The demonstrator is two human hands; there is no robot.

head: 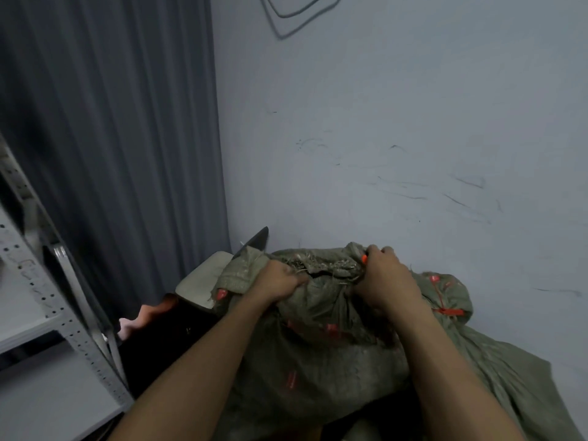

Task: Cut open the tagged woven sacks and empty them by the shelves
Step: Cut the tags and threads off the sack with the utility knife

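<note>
As both reach forward, left hand point(280, 281) and right hand point(386, 275) clutch the sack point(318, 361).

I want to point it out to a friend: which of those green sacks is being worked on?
Look at the foot of the pale wall, right of the grey metal shelves, where olive woven sacks are piled. It is the front sack, nearest the camera. Unlike the rear sack to its right, its frayed top edge is gripped by the left hand and the right hand.
</note>
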